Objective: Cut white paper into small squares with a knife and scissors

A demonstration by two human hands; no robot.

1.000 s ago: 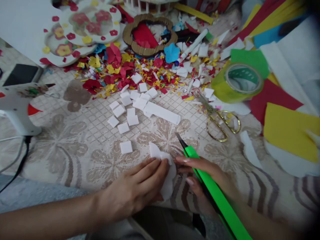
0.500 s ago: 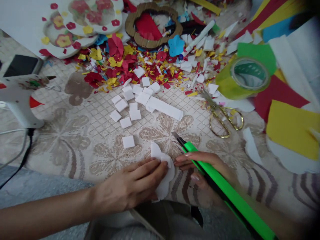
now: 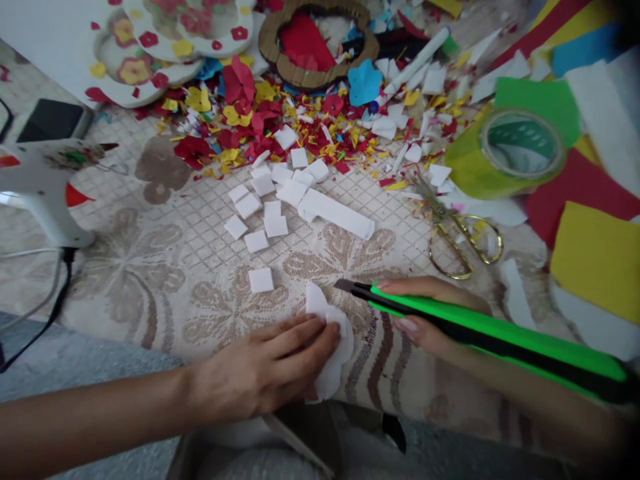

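Near the front edge of the table, my left hand (image 3: 280,363) presses its fingers onto a white scalloped foam cutout (image 3: 340,347), covering much of its left side. My right hand (image 3: 425,310) grips a green and black utility knife (image 3: 480,333). The knife's blade points left, just above and to the right of the cutout, apart from it. A small white foam square (image 3: 261,281) lies by itself above my left hand. Beyond it are several more white foam squares (image 3: 257,241) and a white foam strip (image 3: 337,213).
Gold-handled scissors (image 3: 457,237) and a tape roll (image 3: 505,153) lie to the right, beside coloured sheets (image 3: 597,260). A white glue gun (image 3: 55,193) with cables stands left. Coloured paper scraps (image 3: 270,120), a cardboard flower frame (image 3: 267,50) and decorated white frames (image 3: 125,100) fill the back.
The knife has swung from a steep slant to nearly level, its blade now pointing left. My right hand has moved up and right. My left hand stays on the cutout; the view has shifted slightly.
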